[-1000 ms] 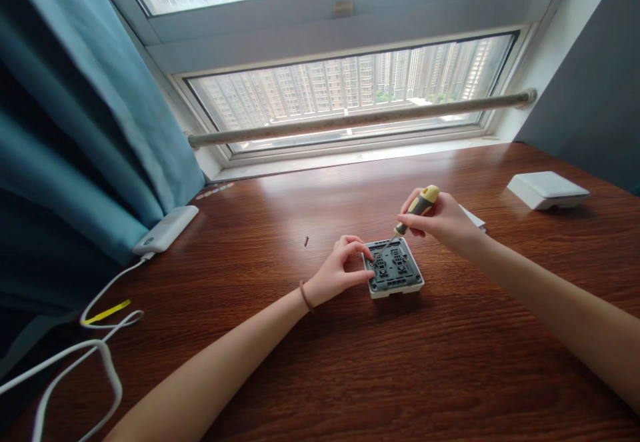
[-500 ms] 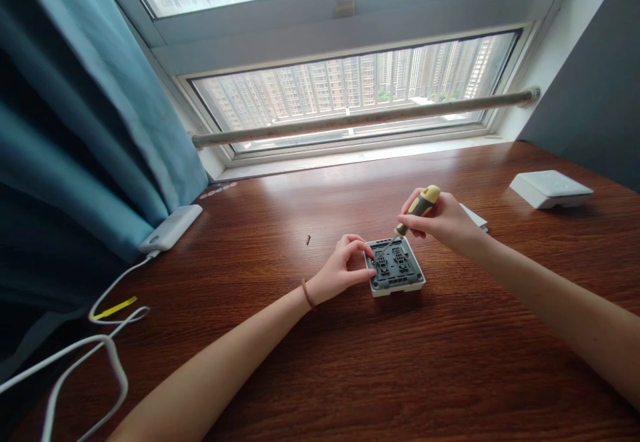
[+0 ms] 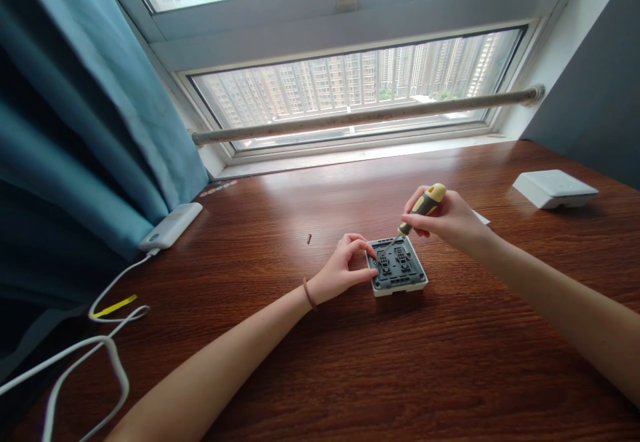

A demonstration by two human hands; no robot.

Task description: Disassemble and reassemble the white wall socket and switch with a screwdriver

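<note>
A square wall switch [image 3: 399,275], white-sided with its dark grey inner face up, lies flat on the wooden table. My left hand [image 3: 346,265] grips its left side, thumb and fingers at the edge around a small screw spot. In my right hand [image 3: 443,215] is a screwdriver [image 3: 425,205] with a yellow and grey handle. It is held tilted, its shaft slanting down left to the switch's left part, near my left fingertips. Whether the tip sits in a screw is too small to tell. A loose screw [image 3: 309,239] rests on the table left of the switch.
A white switch-like box [image 3: 555,189] stands at the far right. Part of a white flat piece [image 3: 481,217] shows behind my right hand. On the left lie a white power bank [image 3: 173,227], a white cable [image 3: 117,362] and a yellow strip [image 3: 116,306]. A blue curtain [image 3: 110,95] hangs there.
Both hands, the switch and the screwdriver appear shifted very slightly right, partly with the camera view. My right hand now covers more of the white flat piece. Both grips look the same.
</note>
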